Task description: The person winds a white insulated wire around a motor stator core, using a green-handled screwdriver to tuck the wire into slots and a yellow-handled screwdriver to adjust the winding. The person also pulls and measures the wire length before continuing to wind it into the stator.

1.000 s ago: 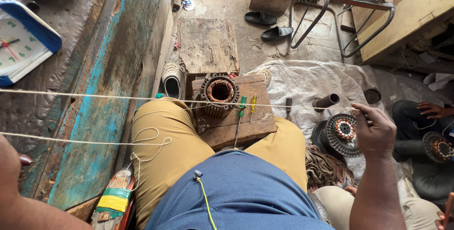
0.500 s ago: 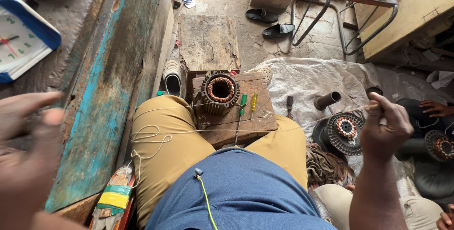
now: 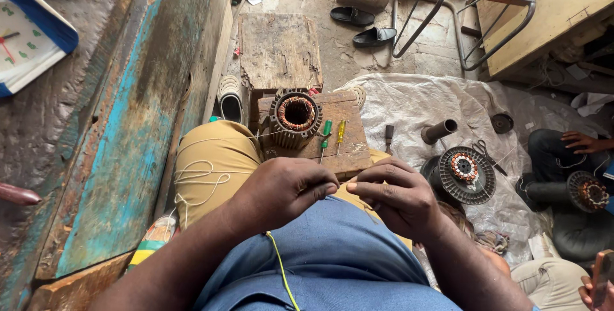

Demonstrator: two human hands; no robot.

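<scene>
My left hand (image 3: 284,189) and my right hand (image 3: 396,197) meet in front of my chest, fingertips pinched together on a thin white string (image 3: 198,177). The string loops loosely over my left thigh and runs toward a round motor stator (image 3: 295,115) with copper windings. That stator stands on a small wooden block (image 3: 342,148) beyond my knees. Two small screwdrivers, one green (image 3: 326,133) and one yellow (image 3: 341,133), lie on the block beside the stator.
A worn blue-painted plank (image 3: 134,132) runs along the left, with a blue-and-white clock (image 3: 29,36) above it. On a white sheet (image 3: 416,103) lie a round rotor disc (image 3: 464,170), a pipe piece (image 3: 439,131) and scissors (image 3: 484,152). Another person's hand (image 3: 579,141) rests at right near another stator (image 3: 587,191). Sandals (image 3: 364,26) and a metal frame (image 3: 460,23) are beyond.
Both hands were spread wide apart with the string stretched taut between them. They have come together at my chest, and the string now hangs slack over my thigh.
</scene>
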